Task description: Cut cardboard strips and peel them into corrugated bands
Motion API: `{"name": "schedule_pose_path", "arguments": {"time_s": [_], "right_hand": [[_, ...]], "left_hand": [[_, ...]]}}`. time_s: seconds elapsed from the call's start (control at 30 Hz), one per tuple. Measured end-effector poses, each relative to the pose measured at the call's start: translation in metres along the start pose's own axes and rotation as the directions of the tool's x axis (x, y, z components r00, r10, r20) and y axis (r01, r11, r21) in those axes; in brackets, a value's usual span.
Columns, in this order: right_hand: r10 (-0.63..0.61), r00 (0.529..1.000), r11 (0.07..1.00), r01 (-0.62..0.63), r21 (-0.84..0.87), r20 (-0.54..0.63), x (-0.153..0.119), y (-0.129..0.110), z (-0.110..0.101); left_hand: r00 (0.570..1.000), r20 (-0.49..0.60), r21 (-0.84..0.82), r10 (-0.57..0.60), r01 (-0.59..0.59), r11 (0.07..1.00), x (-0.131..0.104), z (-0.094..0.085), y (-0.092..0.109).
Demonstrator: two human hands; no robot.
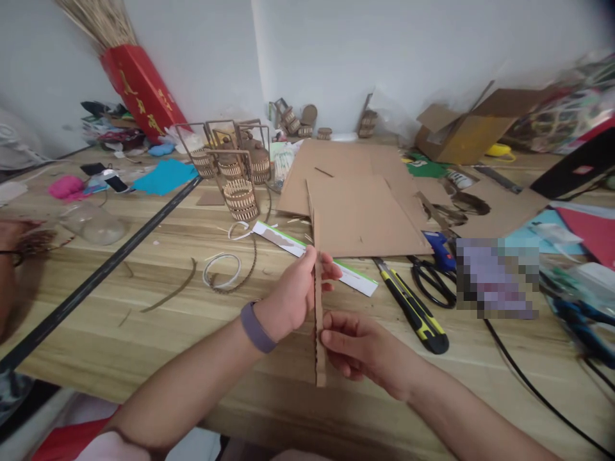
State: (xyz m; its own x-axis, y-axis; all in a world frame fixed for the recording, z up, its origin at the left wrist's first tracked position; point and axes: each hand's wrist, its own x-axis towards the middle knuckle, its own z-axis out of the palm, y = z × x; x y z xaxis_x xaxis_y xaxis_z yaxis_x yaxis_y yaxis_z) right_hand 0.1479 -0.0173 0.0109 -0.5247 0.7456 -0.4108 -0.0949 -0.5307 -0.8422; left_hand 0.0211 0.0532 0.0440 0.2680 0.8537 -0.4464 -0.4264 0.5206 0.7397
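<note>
A narrow corrugated cardboard strip [319, 365] stands lengthwise in front of me, one edge showing its ragged flutes. My left hand [294, 296], with a purple band at the wrist, grips it around the middle, thumb on the near side and fingers behind. Lower down, my right hand [360, 344] pinches the strip's right side between thumb and fingers. Just beyond my hands lies a white and green strip [358, 279], partly hidden by the left hand. A yellow and black utility knife [413, 307] rests to the right, beside black-handled scissors [435, 282].
Large cardboard sheets [355, 218] lie ahead. Several small woven baskets with tall handles [241, 200] stand left of them. A ring of white tape [221, 271] is nearer. Another person's arm [10, 269] reaches in at the left edge. An open cardboard box [454, 137] sits back right.
</note>
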Motion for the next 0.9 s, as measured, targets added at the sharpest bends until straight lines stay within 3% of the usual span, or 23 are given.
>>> {"name": "schedule_pose_path", "arguments": {"time_s": [0.17,0.3,0.5,0.77,0.83,0.9], "right_hand": [[-0.113,0.988,0.994,0.112,-0.014,-0.107,-0.003,-0.009,-0.019],[-0.190,0.963,0.982,0.185,-0.048,-0.192,-0.006,-0.014,-0.035],[-0.184,0.967,0.983,0.177,-0.057,-0.173,-0.006,-0.009,-0.038],[-0.175,0.974,0.984,0.169,-0.054,-0.144,-0.003,-0.002,-0.032],[-0.214,0.960,0.973,0.193,-0.127,-0.180,-0.003,0.000,-0.031],[-0.327,0.908,0.917,0.238,-0.320,-0.262,-0.004,0.001,-0.031]], "left_hand": [[0.991,0.133,0.134,-0.004,-0.014,0.991,-0.007,-0.015,-0.015],[0.966,0.237,0.262,-0.100,0.036,0.965,-0.022,-0.032,-0.028],[0.919,0.314,0.240,-0.239,0.166,0.956,-0.026,-0.036,-0.040],[0.888,0.373,0.229,-0.270,0.194,0.954,-0.027,-0.041,-0.041],[0.895,0.373,0.230,-0.243,0.164,0.959,-0.028,-0.041,-0.040],[0.918,0.347,0.224,-0.189,0.115,0.968,-0.028,-0.042,-0.040]]}}
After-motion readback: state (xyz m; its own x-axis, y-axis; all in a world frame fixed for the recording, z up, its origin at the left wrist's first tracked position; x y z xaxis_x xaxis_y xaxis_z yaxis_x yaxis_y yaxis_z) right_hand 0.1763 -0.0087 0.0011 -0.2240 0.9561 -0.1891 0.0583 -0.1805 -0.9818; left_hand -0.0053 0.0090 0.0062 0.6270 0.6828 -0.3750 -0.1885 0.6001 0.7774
